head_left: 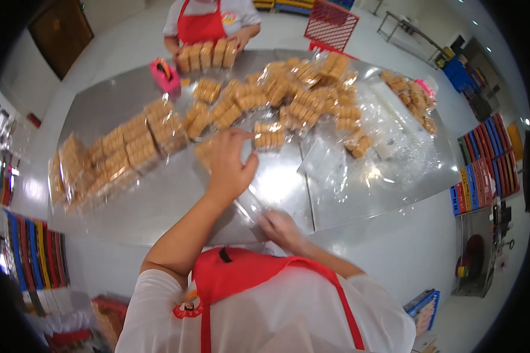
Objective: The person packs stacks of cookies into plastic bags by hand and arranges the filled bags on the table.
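My left hand (232, 166) reaches forward over the metal table, thumb apart from the fingers. Its fingertips are beside a small clear-wrapped pack of round tan biscuits (268, 136); I see no firm grip on it. Partly behind this hand lies another tan pack (204, 154). Close to my apron, my right hand (281, 228), slightly blurred, has its fingers closed at the end of a clear plastic bag (248, 207). The bag stretches from there toward my left wrist, and its contents cannot be made out.
Packed rows of biscuits (126, 144) in clear bags stand left. A heap of biscuit packs (306, 97) and loose plastic bags (388, 135) cover the right. A pink container (165, 75) stands near the far edge. Opposite, a co-worker in a red apron (201, 26) holds a biscuit row.
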A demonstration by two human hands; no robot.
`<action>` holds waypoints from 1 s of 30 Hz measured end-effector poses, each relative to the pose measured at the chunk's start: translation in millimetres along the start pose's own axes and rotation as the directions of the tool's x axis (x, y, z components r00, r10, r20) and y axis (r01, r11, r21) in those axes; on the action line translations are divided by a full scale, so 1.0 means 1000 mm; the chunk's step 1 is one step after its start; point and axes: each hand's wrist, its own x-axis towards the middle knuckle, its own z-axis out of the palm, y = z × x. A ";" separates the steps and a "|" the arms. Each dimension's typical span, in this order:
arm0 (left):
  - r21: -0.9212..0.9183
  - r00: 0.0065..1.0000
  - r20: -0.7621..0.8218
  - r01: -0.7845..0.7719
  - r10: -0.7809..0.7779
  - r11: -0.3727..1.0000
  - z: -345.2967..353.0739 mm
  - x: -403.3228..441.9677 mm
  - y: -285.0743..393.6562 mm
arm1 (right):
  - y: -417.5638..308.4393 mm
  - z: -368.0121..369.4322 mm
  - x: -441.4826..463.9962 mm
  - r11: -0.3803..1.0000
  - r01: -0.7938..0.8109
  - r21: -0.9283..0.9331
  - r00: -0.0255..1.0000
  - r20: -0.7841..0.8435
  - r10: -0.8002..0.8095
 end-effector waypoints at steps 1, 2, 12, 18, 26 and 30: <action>0.053 0.990 0.134 0.035 -0.042 0.998 0.011 0.020 0.010 | -0.007 -0.019 -0.026 0.983 -0.153 0.104 0.985 -0.063 0.160; 0.116 0.959 0.265 0.071 -0.100 0.991 0.024 0.035 0.020 | -0.003 -0.029 -0.055 0.946 -0.286 0.152 0.943 -0.132 0.306; 0.473 0.750 0.430 0.287 -0.503 0.833 0.138 0.076 0.005 | 0.010 -0.085 -0.141 0.699 -0.517 0.494 0.371 -0.607 0.703; -0.214 0.779 0.551 0.478 -0.299 0.852 0.089 0.057 -0.012 | -0.037 -0.110 -0.117 0.703 -0.454 0.547 0.576 -0.422 0.700; -0.574 0.808 0.584 0.480 0.080 -0.663 -0.032 -0.060 0.071 | -0.062 -0.102 0.003 0.120 -0.014 0.993 0.988 -0.004 0.156; -0.792 0.865 0.489 0.385 -0.115 -0.475 -0.035 -0.104 0.042 | -0.106 -0.090 0.034 0.245 -0.158 0.957 0.967 0.100 0.233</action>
